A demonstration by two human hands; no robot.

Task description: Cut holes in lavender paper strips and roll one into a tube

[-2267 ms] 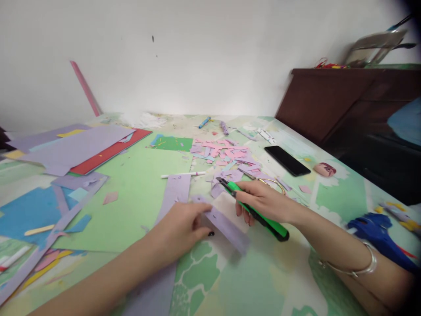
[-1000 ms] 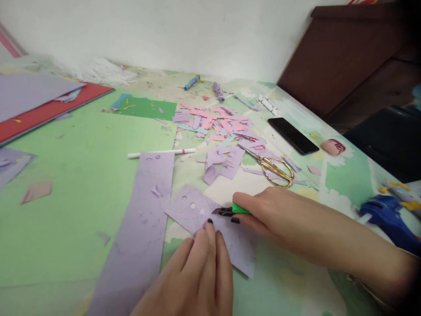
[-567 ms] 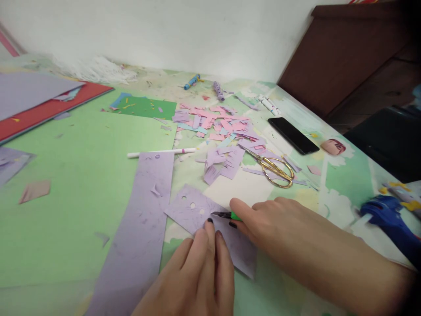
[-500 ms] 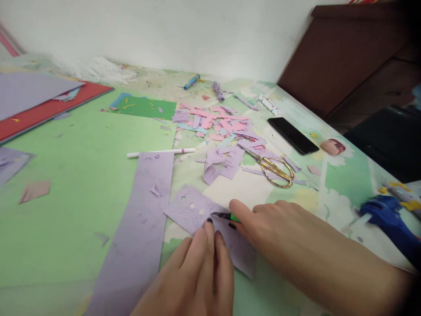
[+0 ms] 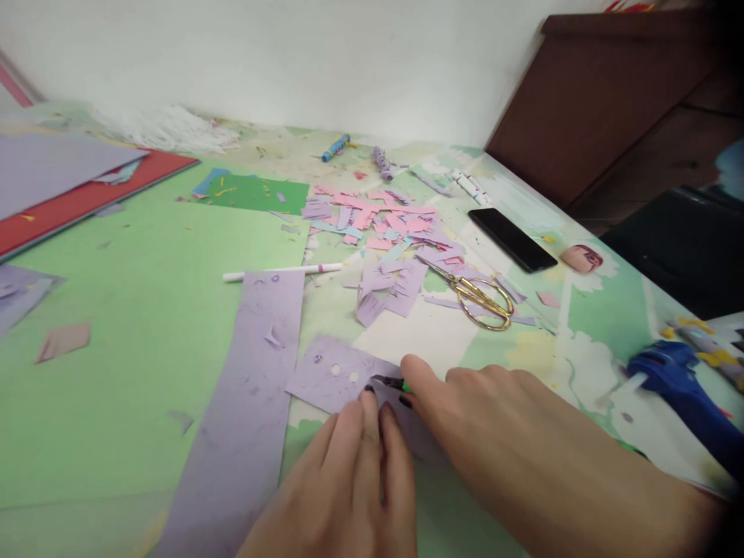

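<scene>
A small purple paper piece (image 5: pixel 317 381) with a few small round holes lies on the table in front of me. My left hand (image 5: pixel 349 473) bears down on its near edge, fingertips bunched together and holding it flat. In my right hand (image 5: pixel 465 403) is a craft knife (image 5: pixel 388 381) with a green handle and dark blade. The blade tip touches the paper just beyond my left fingertips; my right hand covers part of the sheet. A long purple paper strip (image 5: pixel 244 418) lies left of it, bearing small curled cut-outs.
Gold-handled scissors (image 5: pixel 482 298) lie beyond my right hand, beside paper scraps (image 5: pixel 377 221). A black phone (image 5: pixel 512 240) sits farther right. At the right edge is a blue glue gun (image 5: pixel 680 380). A white pen (image 5: pixel 284 272) lies across the strip's top, and a red folder (image 5: pixel 110 190) far left.
The small purple paper has turned slightly under my left hand, its right part now more hidden by my right hand. The blade stays at the paper; the view has shifted a little.
</scene>
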